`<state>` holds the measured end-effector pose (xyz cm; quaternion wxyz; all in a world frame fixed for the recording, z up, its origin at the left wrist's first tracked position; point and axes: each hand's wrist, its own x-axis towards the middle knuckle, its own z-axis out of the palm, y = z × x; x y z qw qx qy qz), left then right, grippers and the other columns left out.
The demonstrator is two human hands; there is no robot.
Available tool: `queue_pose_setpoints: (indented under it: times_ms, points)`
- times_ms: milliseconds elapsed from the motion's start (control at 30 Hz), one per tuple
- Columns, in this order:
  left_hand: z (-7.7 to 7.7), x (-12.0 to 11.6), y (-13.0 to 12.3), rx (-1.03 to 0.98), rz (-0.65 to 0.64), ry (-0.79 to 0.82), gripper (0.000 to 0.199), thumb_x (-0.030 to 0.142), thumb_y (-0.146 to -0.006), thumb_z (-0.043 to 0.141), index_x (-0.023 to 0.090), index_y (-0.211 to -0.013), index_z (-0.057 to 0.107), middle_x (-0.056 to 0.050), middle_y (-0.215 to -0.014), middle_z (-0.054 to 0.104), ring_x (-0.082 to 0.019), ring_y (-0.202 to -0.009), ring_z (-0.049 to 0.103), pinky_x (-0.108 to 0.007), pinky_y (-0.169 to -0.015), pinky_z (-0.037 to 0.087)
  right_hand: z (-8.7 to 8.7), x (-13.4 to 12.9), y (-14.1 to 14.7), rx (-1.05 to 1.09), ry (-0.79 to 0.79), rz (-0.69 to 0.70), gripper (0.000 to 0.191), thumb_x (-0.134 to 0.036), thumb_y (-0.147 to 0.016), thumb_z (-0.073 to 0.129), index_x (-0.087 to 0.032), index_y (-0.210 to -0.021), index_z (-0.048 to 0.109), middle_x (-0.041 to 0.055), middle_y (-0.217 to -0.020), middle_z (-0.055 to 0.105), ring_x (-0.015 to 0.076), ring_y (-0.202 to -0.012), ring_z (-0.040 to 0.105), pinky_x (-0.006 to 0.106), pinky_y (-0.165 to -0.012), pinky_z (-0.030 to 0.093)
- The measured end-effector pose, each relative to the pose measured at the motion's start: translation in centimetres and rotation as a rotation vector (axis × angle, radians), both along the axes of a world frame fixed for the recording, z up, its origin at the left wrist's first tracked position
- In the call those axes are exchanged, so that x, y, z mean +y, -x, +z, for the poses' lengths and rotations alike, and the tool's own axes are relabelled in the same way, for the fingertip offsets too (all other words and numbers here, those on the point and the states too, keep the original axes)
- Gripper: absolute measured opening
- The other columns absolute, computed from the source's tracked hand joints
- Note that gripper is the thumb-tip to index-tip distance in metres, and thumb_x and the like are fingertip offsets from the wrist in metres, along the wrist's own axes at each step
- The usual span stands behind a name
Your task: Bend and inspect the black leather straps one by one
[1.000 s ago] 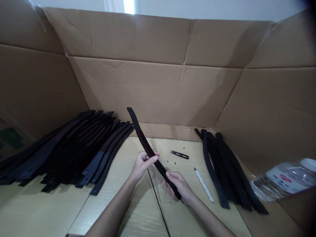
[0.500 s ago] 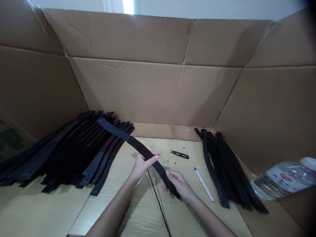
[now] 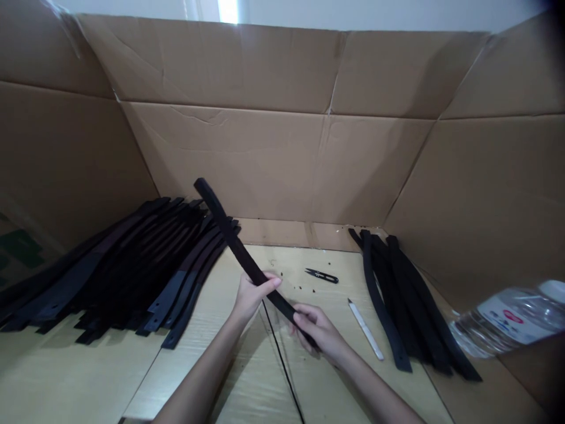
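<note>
A long, curved black strap (image 3: 241, 253) slants across the middle in both my hands, turned so that its narrow edge faces me. Around its middle, my left hand (image 3: 251, 297) is closed, thumb on top. My right hand (image 3: 315, 327) pinches the strap near its lower end, and the fingers beneath are partly hidden. The strap's far end rises above a big pile of similar black straps (image 3: 145, 265) on the left. Below my left hand a thin black cord (image 3: 282, 365) runs down toward the front edge.
Black thread snips (image 3: 322, 275) and a white pen-like tool (image 3: 365, 330) lie on the table (image 3: 212, 365), among dark crumbs. A smaller group of black straps (image 3: 410, 300) lies at right, beside a plastic water bottle (image 3: 507, 321). Cardboard walls (image 3: 220, 159) enclose the back and sides.
The strap has been rolled from its broad face onto its edge, and its far end has lifted up and right. Both hands stay closed on it in nearly the same place.
</note>
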<state>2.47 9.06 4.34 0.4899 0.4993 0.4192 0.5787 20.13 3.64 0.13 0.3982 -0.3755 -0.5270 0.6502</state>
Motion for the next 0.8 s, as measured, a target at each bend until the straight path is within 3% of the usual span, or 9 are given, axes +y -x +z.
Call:
queue_pose_setpoints:
  times_ms: [100,233,367,433,600,800]
  points:
    - [0.3,-0.3,0.0,0.056,-0.094,-0.008,0.030,0.037,-0.060,0.079,0.014,-0.077,0.074,-0.002,-0.059,0.061,-0.015,-0.058,0.053,-0.025,-0.055,0.040,-0.2,0.0,-0.1,-0.040,0.088,-0.017,0.060,-0.070,-0.081,0.050,-0.012,-0.078,0.065,-0.0054,-0.040,0.048,0.0053,-0.029,0.035,0.017,-0.031,0.023]
    - [-0.1,-0.2,0.1,0.047,-0.191,-0.053,0.028,0.038,-0.062,0.078,0.014,-0.067,0.066,0.002,-0.056,0.052,-0.010,-0.054,0.046,-0.022,-0.052,0.034,-0.4,-0.1,0.0,-0.023,0.162,0.014,0.068,-0.073,-0.083,0.042,-0.010,-0.085,0.066,-0.0074,-0.028,0.039,0.0073,-0.024,0.030,0.018,-0.028,0.021]
    - [-0.8,0.2,0.0,0.022,-0.221,-0.085,0.044,0.041,-0.059,0.080,0.017,-0.052,0.043,0.007,-0.049,0.036,-0.007,-0.049,0.033,-0.021,-0.048,0.026,-0.6,0.0,0.1,-0.002,0.142,0.000,0.060,-0.069,-0.075,0.060,-0.016,-0.104,0.057,-0.0064,-0.047,0.057,0.0063,-0.028,0.038,0.017,-0.030,0.026]
    - [-0.9,0.3,0.1,0.022,-0.198,-0.078,0.051,0.042,-0.059,0.079,0.018,-0.051,0.035,0.007,-0.050,0.032,-0.007,-0.049,0.030,-0.021,-0.048,0.024,-0.7,0.2,0.2,0.005,0.087,0.024,0.057,-0.067,-0.072,0.064,-0.018,-0.099,0.054,-0.0040,-0.060,0.063,0.0061,-0.031,0.045,0.017,-0.032,0.031]
    - [-0.2,0.1,0.3,0.251,-0.112,-0.105,0.036,0.039,-0.064,0.077,0.016,-0.056,0.050,0.004,-0.054,0.041,-0.010,-0.055,0.039,-0.022,-0.052,0.030,-0.7,0.2,0.2,-0.085,0.001,-0.046,0.059,-0.073,-0.079,0.049,-0.015,-0.072,0.055,0.0009,-0.060,0.062,0.0070,-0.039,0.051,0.019,-0.039,0.036]
    - [0.0,0.1,0.1,0.248,-0.210,-0.116,0.030,0.039,-0.065,0.077,0.014,-0.067,0.059,0.002,-0.059,0.049,-0.010,-0.056,0.043,-0.022,-0.052,0.032,-0.5,-0.2,-0.1,-0.112,0.215,-0.110,0.061,-0.078,-0.073,0.051,-0.017,-0.072,0.053,-0.0076,-0.037,0.045,0.0068,-0.027,0.037,0.017,-0.028,0.021]
